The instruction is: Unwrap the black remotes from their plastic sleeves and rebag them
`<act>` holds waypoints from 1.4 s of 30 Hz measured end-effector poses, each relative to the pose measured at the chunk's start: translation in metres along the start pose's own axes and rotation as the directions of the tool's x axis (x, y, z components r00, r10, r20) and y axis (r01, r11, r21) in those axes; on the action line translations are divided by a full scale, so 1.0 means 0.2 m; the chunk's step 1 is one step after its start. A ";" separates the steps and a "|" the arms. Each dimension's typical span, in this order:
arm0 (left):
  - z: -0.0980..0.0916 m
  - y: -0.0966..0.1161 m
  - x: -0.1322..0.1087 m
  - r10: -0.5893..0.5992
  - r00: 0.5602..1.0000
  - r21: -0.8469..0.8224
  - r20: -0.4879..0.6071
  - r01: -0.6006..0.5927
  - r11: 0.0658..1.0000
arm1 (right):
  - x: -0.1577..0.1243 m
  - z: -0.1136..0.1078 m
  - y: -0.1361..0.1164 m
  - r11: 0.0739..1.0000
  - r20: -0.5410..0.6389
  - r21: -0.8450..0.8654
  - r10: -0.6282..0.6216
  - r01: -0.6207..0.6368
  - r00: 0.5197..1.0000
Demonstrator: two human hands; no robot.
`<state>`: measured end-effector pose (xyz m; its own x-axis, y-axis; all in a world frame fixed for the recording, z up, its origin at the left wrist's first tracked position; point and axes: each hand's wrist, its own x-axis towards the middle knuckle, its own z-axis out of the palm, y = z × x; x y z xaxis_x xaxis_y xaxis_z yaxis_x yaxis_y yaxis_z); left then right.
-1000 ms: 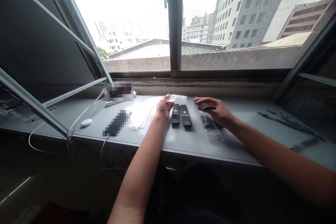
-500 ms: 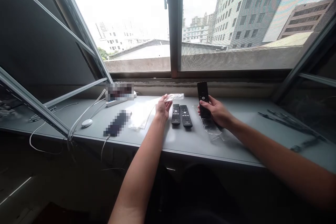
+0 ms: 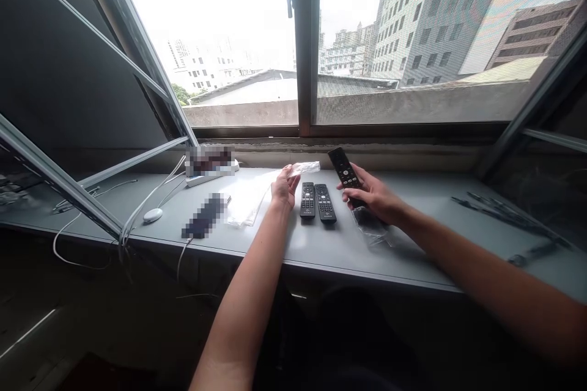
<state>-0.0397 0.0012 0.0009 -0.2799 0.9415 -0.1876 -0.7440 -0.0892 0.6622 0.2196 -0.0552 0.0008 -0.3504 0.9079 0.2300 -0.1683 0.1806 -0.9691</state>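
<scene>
My left hand (image 3: 285, 186) is closed on a clear plastic bag (image 3: 306, 168), whose free end sticks out to the right. In my right hand (image 3: 371, 194) is a black remote control (image 3: 342, 166), gripped by its lower part and tilted with its top to the left. Between my hands, two more black remotes lie side by side on the desk, a left remote (image 3: 307, 200) and a right remote (image 3: 325, 202), buttons up. Beneath my right hand rests another crumpled clear bag (image 3: 370, 229), partly hidden by the hand.
Flat plastic bags (image 3: 245, 211) lie left of my left forearm. Farther left are a blurred phone-like item (image 3: 205, 215) with a cable, a round white device (image 3: 153, 215) and a white power strip (image 3: 213, 174). Dark cables (image 3: 504, 220) lie at right. A window backs the desk (image 3: 413, 269).
The remote in my right hand has swung from nearly upright to leaning left, its top moving toward my left hand. My left hand and its bag have barely moved.
</scene>
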 end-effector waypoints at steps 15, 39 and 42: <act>0.00 0.01 -0.01 0.012 1.000 0.007 0.021 -0.013 1.000 | 0.01 -0.06 -0.03 0.992 -0.130 0.036 0.124 -0.120 0.984; 0.02 -0.03 -0.08 -0.193 0.872 0.284 0.450 0.065 0.957 | 0.02 -0.06 0.01 0.990 -0.076 -0.022 0.136 -0.138 0.988; 0.01 -0.03 -0.08 -0.204 0.842 0.308 0.500 0.047 0.950 | 0.01 -0.04 0.00 0.991 -0.068 -0.040 0.124 -0.127 0.990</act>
<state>-0.0284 -0.0128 0.0013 0.2190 0.9732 0.0696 -0.5332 0.0596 0.8439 0.2266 -0.0510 0.0011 -0.3046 0.9471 0.1014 -0.0853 0.0789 -0.9932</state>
